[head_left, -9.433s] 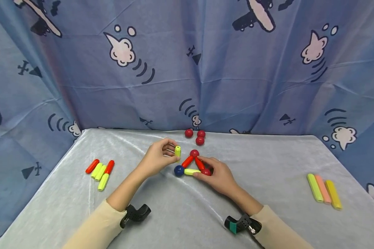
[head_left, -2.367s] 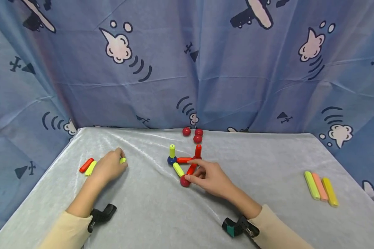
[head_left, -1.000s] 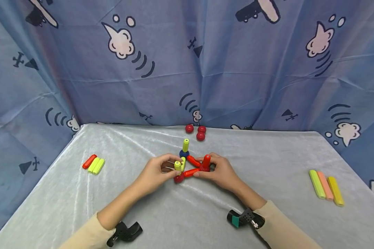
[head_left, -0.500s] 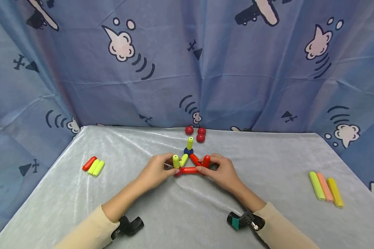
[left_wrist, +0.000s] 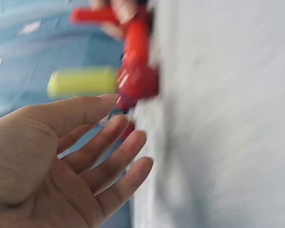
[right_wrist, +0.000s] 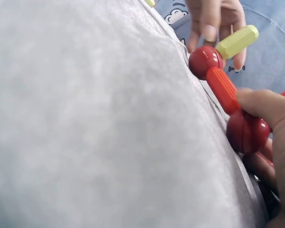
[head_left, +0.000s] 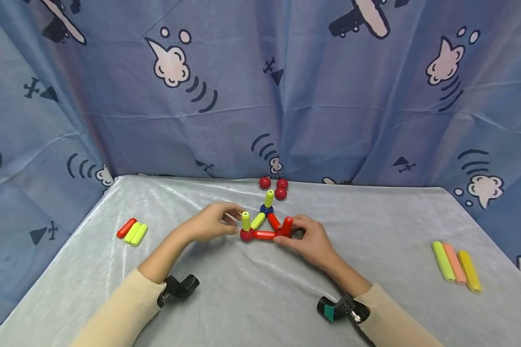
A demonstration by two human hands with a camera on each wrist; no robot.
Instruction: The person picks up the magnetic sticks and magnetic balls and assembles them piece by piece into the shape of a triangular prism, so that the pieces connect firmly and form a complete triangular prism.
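Observation:
A triangle of building rods lies on the cloth, with a red ball (head_left: 246,235) at its left corner, a blue ball (head_left: 267,209) at the back and another red ball (right_wrist: 242,133) at the right. Two red rods and a yellow-green rod (head_left: 258,221) form its sides. Yellow-green rods (head_left: 245,221) stand up from the left and back balls; a red rod (head_left: 288,225) stands on the right one. My right hand (head_left: 310,243) grips that right corner, thumb near the front red rod (head_left: 265,235). Just left of the triangle, my left hand (head_left: 212,222) holds nothing, fingers loosely bent.
Three red balls (head_left: 280,193) sit behind the triangle near the far edge. On the left lie a red rod (head_left: 127,227) and two yellow-green rods (head_left: 139,234). Longer green, pink and yellow rods (head_left: 470,271) lie at the right. A patterned curtain (head_left: 243,96) hangs behind the table.
Since 2.4 seconds ago my left hand has brought a yellow-green rod from the left pile onto the left red ball, then let go and drawn back leftward. My right hand keeps hold; the triangle has turned.

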